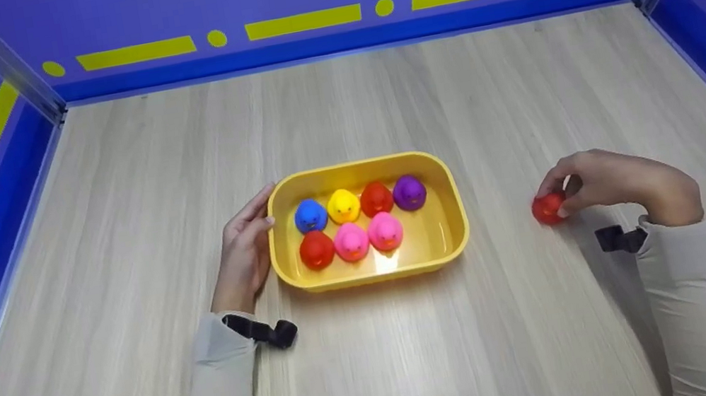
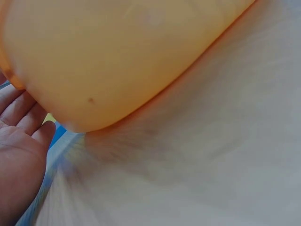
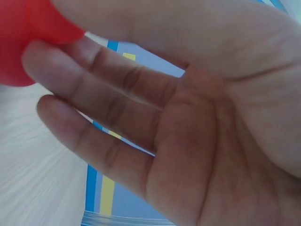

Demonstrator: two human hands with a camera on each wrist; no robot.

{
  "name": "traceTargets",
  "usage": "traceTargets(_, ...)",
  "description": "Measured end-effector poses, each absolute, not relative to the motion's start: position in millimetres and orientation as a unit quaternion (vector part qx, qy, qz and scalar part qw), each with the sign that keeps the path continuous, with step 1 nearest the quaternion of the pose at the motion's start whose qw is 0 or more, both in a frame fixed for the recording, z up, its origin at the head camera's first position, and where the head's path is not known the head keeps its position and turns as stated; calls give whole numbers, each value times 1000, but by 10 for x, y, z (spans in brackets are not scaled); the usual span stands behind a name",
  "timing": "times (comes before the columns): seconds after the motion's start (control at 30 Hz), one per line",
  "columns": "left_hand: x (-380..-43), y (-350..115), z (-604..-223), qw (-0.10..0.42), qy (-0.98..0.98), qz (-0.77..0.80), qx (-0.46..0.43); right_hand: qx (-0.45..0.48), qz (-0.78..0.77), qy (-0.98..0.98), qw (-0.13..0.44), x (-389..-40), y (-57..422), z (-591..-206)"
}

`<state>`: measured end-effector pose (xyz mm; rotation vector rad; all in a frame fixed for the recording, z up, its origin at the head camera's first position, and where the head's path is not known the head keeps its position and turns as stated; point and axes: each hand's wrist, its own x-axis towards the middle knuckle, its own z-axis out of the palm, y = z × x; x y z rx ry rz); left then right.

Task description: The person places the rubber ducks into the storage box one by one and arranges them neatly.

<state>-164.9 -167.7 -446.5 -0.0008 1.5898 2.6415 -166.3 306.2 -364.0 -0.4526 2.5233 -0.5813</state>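
A yellow plastic bin [image 1: 374, 273] holds two rows of small rubber ducks. The back row runs blue duck [image 1: 311, 216], yellow duck [image 1: 344, 207], red duck [image 1: 376, 199], purple duck [image 1: 409, 193]. In front are another red duck [image 1: 317, 250] and two pink ducks [image 1: 352, 241]. My left hand [image 1: 249, 251] grips the bin's left end, thumb at the rim; the left wrist view shows its fingers against the outer wall. Right of the bin, my right hand [image 1: 609, 184] pinches a red rubber duck [image 1: 547, 209] between thumb and fingers, at the tabletop.
The bin stands on a pale wood-grain table [image 1: 395, 363]. Blue-purple panels with yellow marks [image 1: 303, 22] enclose the table at the back and both sides. Black straps with small wrist cameras [image 1: 284, 334] sit on both light sleeves.
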Motion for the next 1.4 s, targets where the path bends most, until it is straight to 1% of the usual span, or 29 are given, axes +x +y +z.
traceTargets(0.3,-1659,-1678,-4470,30,517,856,4,-175,-214,932,234,-1659,2995,-3627)
traceTargets(0.57,-1660,-1691,-4474,34,518,855,5,-230,-214,929,196,-1652,2933,-3600)
traceTargets(0.87,-1647,-1699,-4474,35,514,857,3,-258,-217,923,184,-1662,2815,-3596)
traceTargets(1.4,-1650,-1683,-4467,32,514,857,-12,-302,-207,919,148,-1698,2661,-3457)
